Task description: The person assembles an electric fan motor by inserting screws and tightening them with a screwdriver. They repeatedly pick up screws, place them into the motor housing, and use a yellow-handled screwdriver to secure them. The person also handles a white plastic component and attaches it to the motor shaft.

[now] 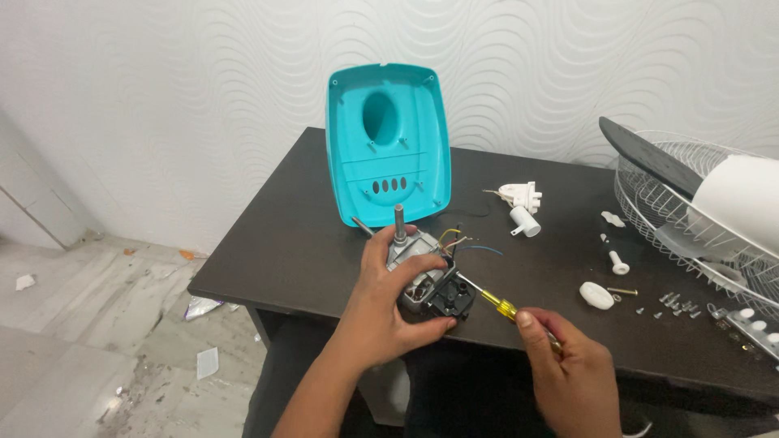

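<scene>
On the dark desk, left hand grips motor; right hand clasps screwdriver.

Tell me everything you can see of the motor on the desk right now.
The motor is a grey metal block, its steel shaft pointing up, and a black plastic part sits at its near side. Yellow, blue and dark wires trail from it towards the right. It sits near the dark desk's front edge. The left hand grips it; a yellow-handled screwdriver in the right hand meets the black part.
</scene>
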